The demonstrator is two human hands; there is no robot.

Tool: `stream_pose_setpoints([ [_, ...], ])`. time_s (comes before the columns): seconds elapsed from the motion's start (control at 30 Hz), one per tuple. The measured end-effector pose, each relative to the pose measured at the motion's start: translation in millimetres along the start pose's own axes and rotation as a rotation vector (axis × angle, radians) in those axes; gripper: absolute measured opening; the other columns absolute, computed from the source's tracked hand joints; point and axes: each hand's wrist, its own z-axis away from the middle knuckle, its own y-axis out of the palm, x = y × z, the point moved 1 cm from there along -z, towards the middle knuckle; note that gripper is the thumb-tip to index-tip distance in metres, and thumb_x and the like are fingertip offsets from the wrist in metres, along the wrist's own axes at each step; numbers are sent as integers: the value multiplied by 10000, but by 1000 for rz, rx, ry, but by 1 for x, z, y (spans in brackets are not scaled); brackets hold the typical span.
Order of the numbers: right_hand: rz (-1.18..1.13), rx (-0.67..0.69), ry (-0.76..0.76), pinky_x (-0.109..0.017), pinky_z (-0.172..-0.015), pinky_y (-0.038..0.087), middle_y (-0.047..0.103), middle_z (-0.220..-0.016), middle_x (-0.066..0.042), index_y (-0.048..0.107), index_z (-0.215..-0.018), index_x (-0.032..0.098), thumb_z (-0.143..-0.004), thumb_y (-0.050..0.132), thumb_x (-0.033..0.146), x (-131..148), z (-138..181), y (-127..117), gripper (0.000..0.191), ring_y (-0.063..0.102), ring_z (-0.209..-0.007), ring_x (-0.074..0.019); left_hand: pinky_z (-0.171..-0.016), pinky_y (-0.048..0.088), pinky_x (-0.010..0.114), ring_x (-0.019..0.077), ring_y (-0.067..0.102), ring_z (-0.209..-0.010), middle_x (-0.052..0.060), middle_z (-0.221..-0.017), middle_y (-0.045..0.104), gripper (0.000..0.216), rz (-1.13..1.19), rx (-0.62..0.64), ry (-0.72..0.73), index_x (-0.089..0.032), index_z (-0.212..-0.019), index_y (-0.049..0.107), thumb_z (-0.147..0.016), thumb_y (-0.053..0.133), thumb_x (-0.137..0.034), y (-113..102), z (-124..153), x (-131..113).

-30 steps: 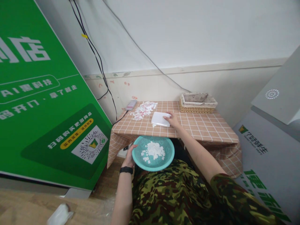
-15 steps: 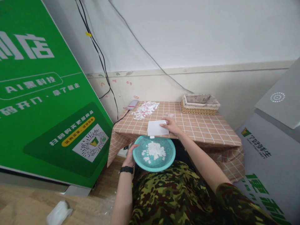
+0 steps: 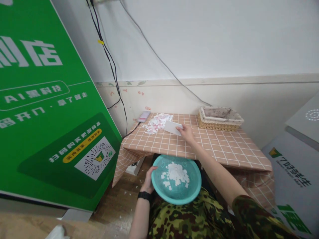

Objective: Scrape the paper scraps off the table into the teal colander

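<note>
A turquoise plastic basket (image 3: pixel 159 186) with a mesh bottom sits over my lap, just below the table edge. Its left rim is gripped by my left hand (image 3: pixel 149 181), which wears a black wristband. Inside the basket lies a heap of small white paper pieces (image 3: pixel 176 173). Above the table, my right hand (image 3: pixel 186 132) pinches a white card (image 3: pixel 172 127) by its right end. The card's far-left corner is close to a pile of white and pinkish paper scraps (image 3: pixel 158 122) on the checked tablecloth (image 3: pixel 211 146).
A lined wicker basket (image 3: pixel 220 119) stands at the table's back right. A small pinkish box-like thing (image 3: pixel 144 117) lies at the back left, by a black cable (image 3: pixel 131 130). A green panel (image 3: pixel 62 139) rises on the left. Paper bits are scattered on the floor (image 3: pixel 122 199).
My right hand has moved the white card away from the basket, over the table toward the scrap pile. The white piece at the basket's far rim is no longer seen there. The view has shifted slightly.
</note>
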Motion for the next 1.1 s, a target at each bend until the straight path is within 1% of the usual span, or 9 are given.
stream_pose_setpoints([
  [0.13, 110, -12, -20, -289, -561, 399, 641, -702, -60, 603, -757, 174, -766, 515, 492, 0, -11, 15, 330, 567, -645, -206, -702, 491, 360, 242, 660, -685, 96, -679, 709, 246, 23, 51, -60, -93, -827, 654, -707, 578, -293, 14, -11, 20],
  [0.3, 174, -28, -56, -267, -519, 349, 608, -642, -43, 599, -724, 167, -783, 495, 490, 3, -24, 28, 345, 524, -584, -177, -714, 487, 356, 244, 658, -726, 104, -739, 717, 284, 44, 102, -111, -88, -875, 652, -724, 555, -308, 24, -16, 28],
  [0.47, 140, 47, -76, -253, -504, 333, 594, -616, -33, 606, -716, 155, -757, 539, 480, 0, -37, 33, 334, 507, -567, -161, -734, 482, 333, 235, 659, -744, 116, -772, 719, 296, 33, 112, -189, -78, -880, 650, -729, 559, -314, 23, -21, 25],
  [0.6, 57, 39, -46, -263, -520, 368, 628, -687, -45, 630, -782, 158, -737, 560, 497, -10, -44, 29, 350, 541, -617, -181, -748, 481, 332, 237, 660, -761, 119, -783, 722, 316, 26, 104, -225, -78, -905, 652, -731, 564, -327, 22, -23, 23],
  [0.7, 36, 42, -27, -265, -516, 376, 630, -689, -48, 634, -784, 158, -725, 570, 512, -15, -44, 24, 365, 545, -624, -186, -739, 483, 331, 233, 660, -749, 114, -778, 722, 308, 16, 99, -226, -83, -901, 655, -732, 566, -324, 18, -24, 24],
  [0.8, -1, 94, -18, -263, -511, 376, 631, -691, -47, 635, -779, 154, -712, 583, 517, -14, -44, 22, 373, 544, -616, -182, -739, 482, 326, 224, 660, -726, 110, -762, 721, 294, 21, 104, -206, -78, -879, 658, -737, 558, -315, 14, -27, 26],
  [0.9, -38, 125, -32, -266, -519, 377, 629, -697, -45, 641, -796, 151, -706, 587, 516, -10, -44, 23, 380, 541, -623, -180, -733, 484, 331, 225, 659, -721, 109, -734, 719, 299, 35, 121, -218, -75, -868, 658, -747, 546, -324, 11, -29, 29],
  [1.1, -82, 148, -29, -257, -487, 331, 559, -595, -16, 604, -700, 164, -690, 610, 510, -6, -43, 29, 347, 479, -555, -149, -730, 486, 327, 227, 660, -747, 122, -776, 723, 306, 38, 124, -219, -76, -887, 654, -749, 542, -325, 14, -26, 28],
])
